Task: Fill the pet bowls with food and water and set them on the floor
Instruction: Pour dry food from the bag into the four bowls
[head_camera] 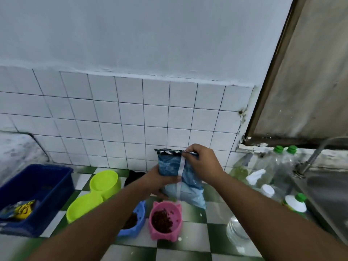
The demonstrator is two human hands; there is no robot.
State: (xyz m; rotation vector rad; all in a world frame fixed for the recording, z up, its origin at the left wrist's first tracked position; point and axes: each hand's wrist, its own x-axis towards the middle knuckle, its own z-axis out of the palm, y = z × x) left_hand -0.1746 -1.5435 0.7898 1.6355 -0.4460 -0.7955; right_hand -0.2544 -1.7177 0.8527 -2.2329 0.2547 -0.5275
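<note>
Closest to you, at 6 o'clock on the checkered counter (192, 234), the pink bowl (156, 237) sits with brown kibble (162, 221) in it. Just beside it at 9 o'clock is the blue bowl (140, 210), partly under your left forearm. It seems to hold kibble too, though most of it is hidden. At 3 o'clock from the pink bowl stands a clear glass bowl (237, 232), apart from it.

Farther left, at 10 o'clock, lies the green double bowl (82, 206). Past it, a blue crate (56, 185) holds a yellow packet (24, 207).

At 12 o'clock from the pink bowl, the food bag (169, 165) stands upright, its lower corner near the pink rim. Your left hand (157, 182) wraps the bag's lower left side, fingers curled round it. Your right hand (201, 162) pinches the top edge at its right corner.

At 2 o'clock, bottles (282, 161) with green caps crowd beside the sink (329, 194) and its tap (316, 153). The tiled wall (131, 113) closes the back.
</note>
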